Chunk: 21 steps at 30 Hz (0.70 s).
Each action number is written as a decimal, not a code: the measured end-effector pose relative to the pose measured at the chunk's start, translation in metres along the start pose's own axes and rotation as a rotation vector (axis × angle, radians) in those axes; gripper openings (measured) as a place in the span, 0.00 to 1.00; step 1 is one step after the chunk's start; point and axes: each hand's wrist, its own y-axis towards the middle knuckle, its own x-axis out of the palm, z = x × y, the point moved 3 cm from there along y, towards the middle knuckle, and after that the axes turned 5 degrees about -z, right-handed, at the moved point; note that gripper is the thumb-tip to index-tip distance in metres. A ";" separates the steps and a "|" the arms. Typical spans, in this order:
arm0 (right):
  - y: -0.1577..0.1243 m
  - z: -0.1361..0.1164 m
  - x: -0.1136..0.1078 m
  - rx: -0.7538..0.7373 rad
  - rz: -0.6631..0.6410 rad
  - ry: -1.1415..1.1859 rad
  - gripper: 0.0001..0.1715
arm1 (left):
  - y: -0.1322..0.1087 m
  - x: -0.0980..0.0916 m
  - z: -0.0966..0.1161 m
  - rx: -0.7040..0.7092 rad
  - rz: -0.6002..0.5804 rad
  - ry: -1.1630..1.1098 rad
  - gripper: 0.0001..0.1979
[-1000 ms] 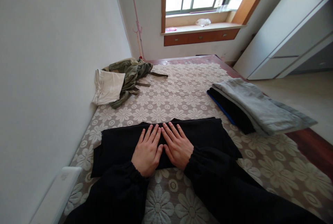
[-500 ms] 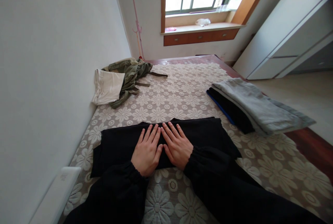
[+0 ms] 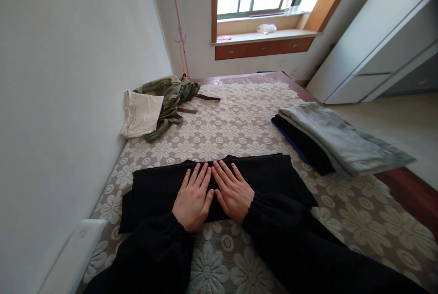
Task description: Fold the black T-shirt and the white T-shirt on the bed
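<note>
Head view: your left hand (image 3: pixel 195 197) and right hand (image 3: pixel 232 191), gripping nothing, lay flat at mid-length upon the sideways-stretched black cloth (image 3: pixel 268 175)

The folded, oblong cloth garment (image 3: pixel 270 175) was plain black (the gathered fabric sleeves (image 3: pixel 153 248) matched it). The textured, lace-like bedspread (image 3: pixel 208 266) bore cream flowers and small ringed discs on a taupe ground. The stack of folded cloth garments (image 3: pixel 342 139) showed pale grey uppermost, then black, then a strip of blue. The crumpled, strapped fabric item (image 3: pixel 178 91) was olive green; the flat, folded cloth piece (image 3: pixel 143 114), off-white; the slim upright pole (image 3: pixel 182 38), pink; the wooden window surround (image 3: pixel 328 2), orange-brown; the tall boxy cabinet (image 3: pixel 393 25), white.
</note>
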 end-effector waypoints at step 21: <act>0.000 0.000 0.002 -0.004 0.016 0.017 0.40 | 0.000 0.000 0.000 -0.005 -0.003 -0.007 0.32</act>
